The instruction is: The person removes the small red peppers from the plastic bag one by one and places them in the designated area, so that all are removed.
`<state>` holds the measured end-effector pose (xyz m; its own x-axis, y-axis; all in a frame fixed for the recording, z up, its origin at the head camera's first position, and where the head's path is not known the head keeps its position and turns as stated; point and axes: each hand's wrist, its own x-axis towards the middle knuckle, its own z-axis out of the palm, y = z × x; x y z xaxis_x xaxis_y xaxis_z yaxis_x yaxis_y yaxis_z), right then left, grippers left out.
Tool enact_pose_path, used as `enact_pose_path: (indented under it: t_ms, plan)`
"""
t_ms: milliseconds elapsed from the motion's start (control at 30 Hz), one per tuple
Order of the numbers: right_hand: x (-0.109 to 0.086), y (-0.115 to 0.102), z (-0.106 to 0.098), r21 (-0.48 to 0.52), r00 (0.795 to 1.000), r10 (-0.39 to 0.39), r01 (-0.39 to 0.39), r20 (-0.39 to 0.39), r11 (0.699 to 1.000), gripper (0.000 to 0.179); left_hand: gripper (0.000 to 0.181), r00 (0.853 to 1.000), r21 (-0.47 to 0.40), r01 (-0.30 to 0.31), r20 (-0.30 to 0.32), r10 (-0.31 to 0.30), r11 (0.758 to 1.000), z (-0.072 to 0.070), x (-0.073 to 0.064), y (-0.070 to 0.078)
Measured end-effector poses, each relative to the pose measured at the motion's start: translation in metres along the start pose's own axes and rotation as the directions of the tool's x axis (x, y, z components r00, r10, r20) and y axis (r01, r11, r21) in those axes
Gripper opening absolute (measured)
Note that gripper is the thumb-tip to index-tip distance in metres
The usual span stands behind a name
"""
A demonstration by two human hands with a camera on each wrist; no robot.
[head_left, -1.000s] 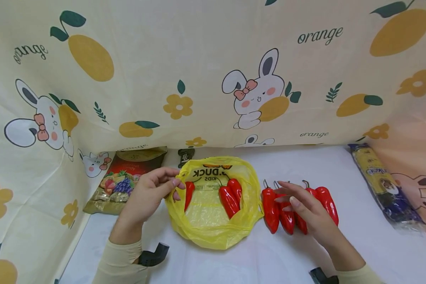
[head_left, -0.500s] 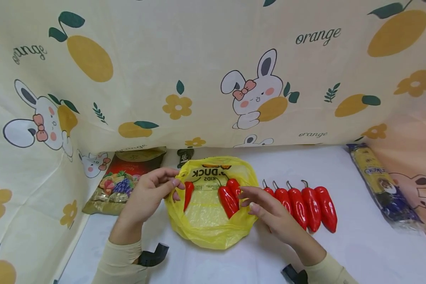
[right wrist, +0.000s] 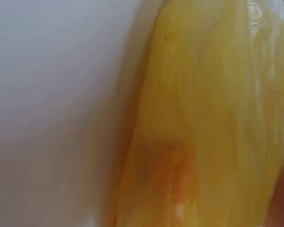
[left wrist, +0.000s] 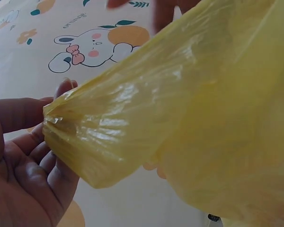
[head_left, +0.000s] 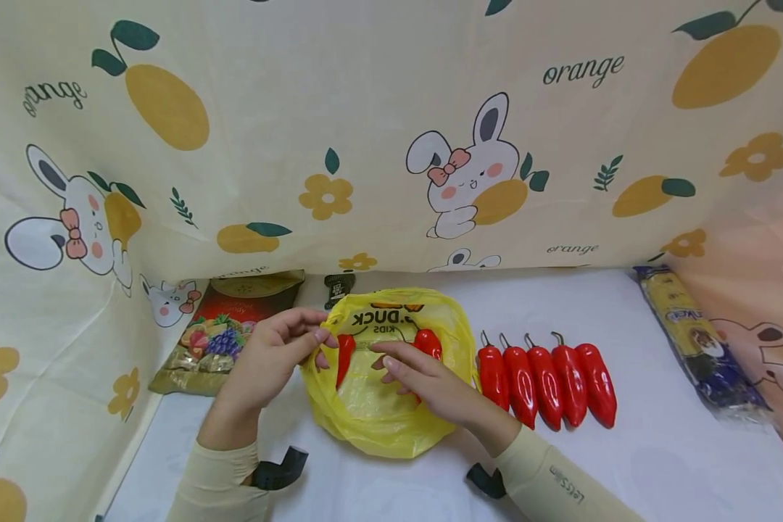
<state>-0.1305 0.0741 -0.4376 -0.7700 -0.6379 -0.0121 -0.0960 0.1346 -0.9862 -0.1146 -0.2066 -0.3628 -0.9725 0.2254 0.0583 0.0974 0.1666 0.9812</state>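
Note:
My left hand (head_left: 280,355) pinches the gathered left rim of a yellow plastic bag (head_left: 391,438) that stands with its mouth spread. In the left wrist view, thumb and fingers of the left hand (left wrist: 31,161) nip the crumpled bag edge (left wrist: 113,127). Over the bag's mouth hovers my right hand (head_left: 431,384), fingers loosely extended with nothing between them. Inside the bag lies a red chili pepper (head_left: 345,359) on the left; another red pepper (head_left: 428,342) shows behind the right hand, which mostly hides a third. The right wrist view is filled by the bag's side (right wrist: 217,118).
Right of the bag, several red peppers (head_left: 548,388) lie in a row on the white table (head_left: 665,449). A red and gold candy packet (head_left: 228,337) lies at back left, a small black packet (head_left: 338,288) behind the bag, a yellow-blue packet (head_left: 701,337) at far right.
My right hand has moved left from over the row of peppers to over the bag's mouth, uncovering the row. The left hand keeps its pinch on the bag in the same place.

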Motion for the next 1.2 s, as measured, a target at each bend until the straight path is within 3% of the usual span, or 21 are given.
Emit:
enact_pose_path:
  t_ms: [367,600,833,1067,1200]
  plan:
    - [0.036,0.006,0.017,-0.066,0.982,0.185,-0.182,0.037,0.981,0.059,0.022,0.999,-0.008,-0.032,0.007,0.032,0.999,-0.002,0.0,-0.002]
    - [0.056,0.008,0.026,-0.237,0.98,0.185,-0.164,0.072,0.958,0.06,0.023,0.999,-0.018,-0.05,0.01,0.05,0.999,-0.003,0.0,-0.003]
    - [0.072,0.007,0.03,-0.436,0.979,0.16,-0.09,0.127,0.895,0.065,0.024,0.999,-0.014,-0.045,0.012,0.045,0.999,-0.004,0.001,-0.002]
    - [0.079,0.006,0.037,-0.558,0.949,0.307,-0.217,0.072,0.801,0.073,0.023,0.999,-0.027,-0.047,0.015,0.047,0.999,-0.003,0.001,-0.003]
    - [0.082,0.007,0.04,-0.573,0.947,0.318,-0.238,0.042,0.785,0.068,0.023,0.998,-0.031,-0.052,0.019,0.053,0.998,-0.003,0.001,-0.004]
